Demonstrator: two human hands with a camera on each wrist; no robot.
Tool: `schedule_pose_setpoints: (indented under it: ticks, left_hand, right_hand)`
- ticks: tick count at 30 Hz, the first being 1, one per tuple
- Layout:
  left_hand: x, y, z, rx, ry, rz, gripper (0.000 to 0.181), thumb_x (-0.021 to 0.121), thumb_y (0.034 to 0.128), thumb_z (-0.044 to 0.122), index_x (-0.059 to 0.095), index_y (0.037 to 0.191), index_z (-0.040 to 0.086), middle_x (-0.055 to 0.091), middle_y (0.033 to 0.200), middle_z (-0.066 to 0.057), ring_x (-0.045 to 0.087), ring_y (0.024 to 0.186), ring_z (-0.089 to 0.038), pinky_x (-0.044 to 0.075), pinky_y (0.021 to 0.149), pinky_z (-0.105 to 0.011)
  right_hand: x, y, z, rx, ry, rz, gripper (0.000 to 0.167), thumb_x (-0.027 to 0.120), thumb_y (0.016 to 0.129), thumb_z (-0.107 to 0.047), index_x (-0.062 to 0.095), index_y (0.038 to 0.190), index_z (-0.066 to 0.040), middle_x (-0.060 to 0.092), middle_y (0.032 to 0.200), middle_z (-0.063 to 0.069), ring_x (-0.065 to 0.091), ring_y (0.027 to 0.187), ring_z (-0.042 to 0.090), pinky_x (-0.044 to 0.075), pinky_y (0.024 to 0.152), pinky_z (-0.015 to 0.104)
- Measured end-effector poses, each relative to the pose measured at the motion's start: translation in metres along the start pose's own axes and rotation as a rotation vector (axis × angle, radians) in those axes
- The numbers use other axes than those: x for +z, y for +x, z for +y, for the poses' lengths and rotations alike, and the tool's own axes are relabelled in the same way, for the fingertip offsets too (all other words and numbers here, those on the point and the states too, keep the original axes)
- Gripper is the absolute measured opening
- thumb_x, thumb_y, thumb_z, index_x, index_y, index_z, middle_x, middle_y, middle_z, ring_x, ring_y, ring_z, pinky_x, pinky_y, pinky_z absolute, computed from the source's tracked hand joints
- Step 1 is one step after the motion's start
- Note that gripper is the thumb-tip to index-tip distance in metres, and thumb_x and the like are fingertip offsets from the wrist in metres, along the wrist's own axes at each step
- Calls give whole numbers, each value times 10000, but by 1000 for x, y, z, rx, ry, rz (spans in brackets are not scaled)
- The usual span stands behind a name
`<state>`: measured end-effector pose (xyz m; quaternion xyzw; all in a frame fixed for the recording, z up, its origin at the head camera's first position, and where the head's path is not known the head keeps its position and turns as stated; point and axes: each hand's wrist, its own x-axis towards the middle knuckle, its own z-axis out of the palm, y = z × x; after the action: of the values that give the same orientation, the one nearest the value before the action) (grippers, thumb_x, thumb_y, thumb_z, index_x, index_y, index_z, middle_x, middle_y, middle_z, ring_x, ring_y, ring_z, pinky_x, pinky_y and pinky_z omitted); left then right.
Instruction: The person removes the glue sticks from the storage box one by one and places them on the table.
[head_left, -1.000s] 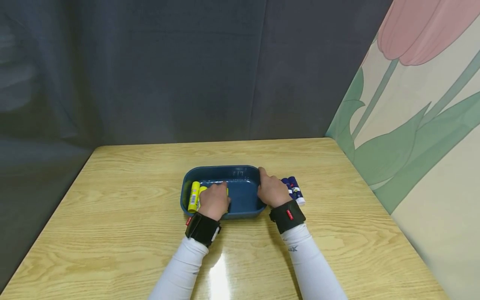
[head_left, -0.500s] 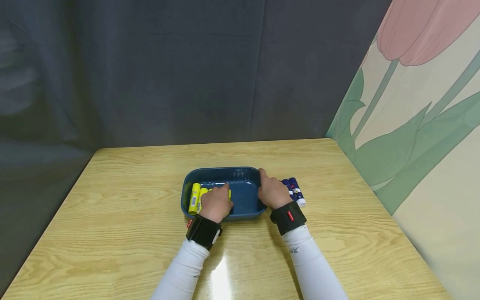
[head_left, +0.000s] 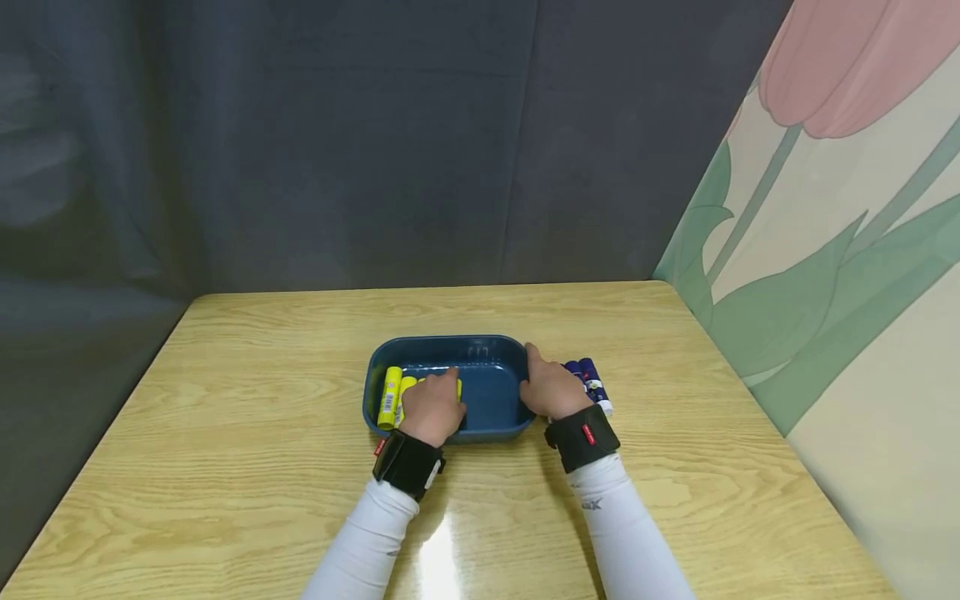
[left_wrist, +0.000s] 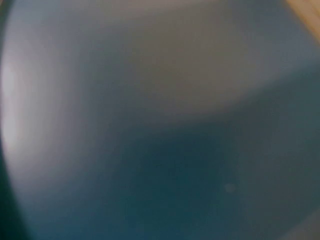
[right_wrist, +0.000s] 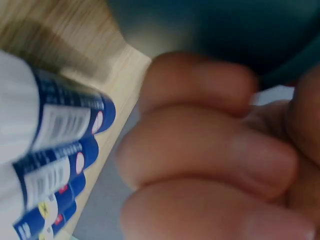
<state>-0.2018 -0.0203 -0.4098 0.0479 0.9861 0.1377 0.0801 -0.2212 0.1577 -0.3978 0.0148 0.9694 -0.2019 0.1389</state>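
Left hand [head_left: 432, 409]: positioned inside the tray [head_left: 491, 402], over the yellow tubes [head_left: 389, 398]; one finger extends toward the far side. Its underside is hidden; whether it grasps a tube cannot be told. Right hand [head_left: 553, 389]: touching the tray's right end, one finger along the rim, other fingers curled; a grip on the wall cannot be confirmed.

Tray: upright, open side up, long axis left to right across the desk [head_left: 270, 467]. Yellow tubes: side by side in the tray's left part; the leftmost has its long axis near to far, far end slightly right. Blue tubes [head_left: 594, 385]: on the desk, right of the tray, parallel, white ends toward the person, far ends angled left.
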Motion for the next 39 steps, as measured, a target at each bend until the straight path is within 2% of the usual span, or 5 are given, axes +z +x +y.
schedule_pose_setpoints:
  ticks: [6,14,21,30,39]
  left_hand:
    - [1,0,-2,4,-21,22,566,744,901,258,558,1417,115,731,1039,-156,656,694,-256,499,552,-397]
    - [2,0,-2,23,-19,2,544,743,903,269,567,1396,120,722,1076,-153,682,784,-301,524,602,-435]
    - [3,0,-2,34,-12,16,538,745,899,263,572,1387,114,716,1088,-158,684,820,-311,531,619,-439]
    - [2,0,-1,10,-27,-6,551,727,910,274,558,1408,113,722,1082,-151,679,785,-295,523,617,-434]
    - [3,-2,0,25,-41,7,528,738,902,243,567,1376,84,722,1030,-145,670,747,-278,512,581,-414]
  right_hand:
    - [3,2,0,-18,-14,7,671,501,966,-96,218,1575,-77,613,774,122,587,588,229,415,476,315]
    - [6,4,0,-12,-29,10,693,527,961,-99,216,1579,-84,608,781,121,582,587,231,408,473,314]
    - [5,3,-1,-8,-26,3,696,533,959,-96,216,1579,-88,609,772,119,580,584,230,412,477,314]
    - [4,2,0,-16,-33,-4,680,533,968,-110,223,1572,-74,611,798,129,588,604,240,421,489,319]
    - [4,2,0,-24,-30,9,660,531,967,-110,242,1559,-74,615,827,138,595,617,244,426,494,321]
